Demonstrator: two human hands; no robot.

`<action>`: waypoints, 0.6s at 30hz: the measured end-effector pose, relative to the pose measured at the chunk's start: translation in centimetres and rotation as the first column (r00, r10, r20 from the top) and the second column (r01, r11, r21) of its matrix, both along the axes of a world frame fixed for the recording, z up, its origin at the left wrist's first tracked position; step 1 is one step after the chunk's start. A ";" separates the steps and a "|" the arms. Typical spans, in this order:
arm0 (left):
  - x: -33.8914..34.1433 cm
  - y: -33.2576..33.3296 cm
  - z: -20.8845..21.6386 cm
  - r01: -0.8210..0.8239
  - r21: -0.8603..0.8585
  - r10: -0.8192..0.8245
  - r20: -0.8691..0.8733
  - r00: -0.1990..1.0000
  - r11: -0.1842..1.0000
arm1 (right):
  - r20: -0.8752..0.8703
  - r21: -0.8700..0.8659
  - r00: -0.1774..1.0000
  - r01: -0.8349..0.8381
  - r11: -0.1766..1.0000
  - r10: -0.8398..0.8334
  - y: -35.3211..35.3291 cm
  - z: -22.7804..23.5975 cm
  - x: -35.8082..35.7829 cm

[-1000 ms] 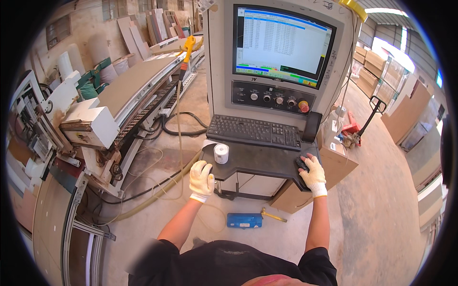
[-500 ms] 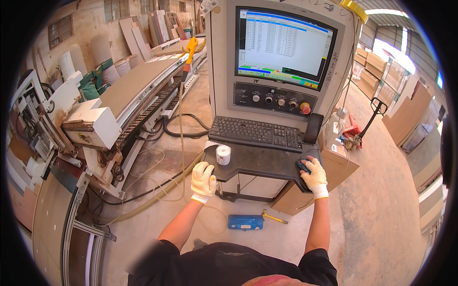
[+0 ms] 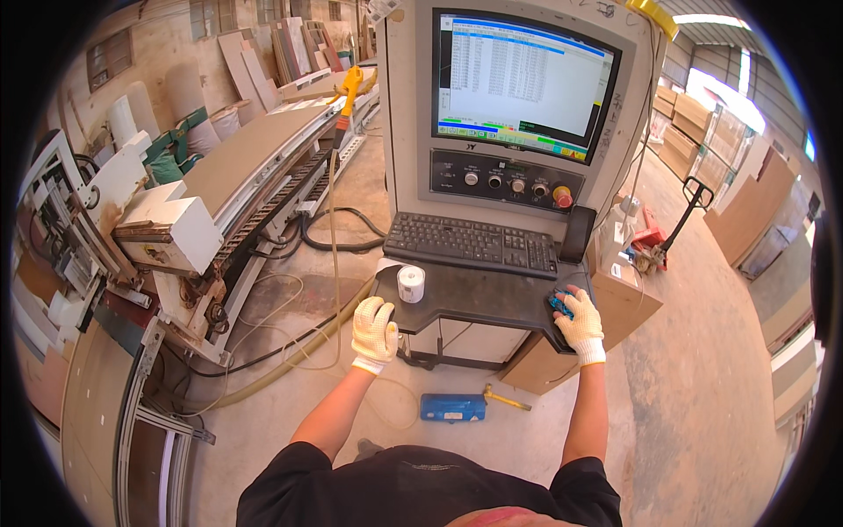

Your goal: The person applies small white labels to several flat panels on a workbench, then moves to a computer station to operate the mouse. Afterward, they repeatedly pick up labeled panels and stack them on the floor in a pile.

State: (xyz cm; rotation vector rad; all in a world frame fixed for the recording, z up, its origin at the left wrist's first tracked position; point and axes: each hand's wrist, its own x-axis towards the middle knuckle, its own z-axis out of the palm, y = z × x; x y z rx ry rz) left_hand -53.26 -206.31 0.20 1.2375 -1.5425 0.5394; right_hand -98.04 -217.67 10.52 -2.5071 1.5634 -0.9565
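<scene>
My right hand (image 3: 580,327), in a cream knitted work glove with bare fingertips, rests over a dark computer mouse with blue patches (image 3: 559,303) at the right end of the black console shelf (image 3: 474,299). My left hand (image 3: 375,332), gloved alike, is closed with curled fingers beside the shelf's left front corner; whatever the fingers may hold is hidden. Close to it on the shelf stands a white roll (image 3: 410,285). Behind both hands lies a black keyboard (image 3: 470,243). Above it, a lit monitor (image 3: 522,92) shows a list with one highlighted row.
Below the monitor, a control panel (image 3: 500,183) carries knobs and a red button. A blue toolbox (image 3: 452,407) and yellow-handled hammer (image 3: 507,399) lie on the floor. Hoses and cables run at left beside a long machine bed (image 3: 255,149). A red pallet truck (image 3: 654,241) stands right.
My right hand's fingers have shifted slightly on the mouse, and more of its blue shows. My left hand stays where it was.
</scene>
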 end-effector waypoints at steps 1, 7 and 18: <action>0.0 0.0 0.0 0.000 -0.004 0.000 -0.005 1.000 1.000 | 0.000 0.005 1.000 0.000 1.000 0.000 0.0 0.0 0.0; 0.0 0.0 -0.1 0.004 0.003 -0.003 -0.012 1.000 1.000 | -0.005 0.009 1.000 -0.007 1.000 0.007 0.1 0.2 0.0; -0.3 -0.1 0.1 -0.001 -0.006 0.001 0.008 1.000 1.000 | -0.015 0.016 0.992 0.126 0.992 -0.126 0.1 0.1 0.1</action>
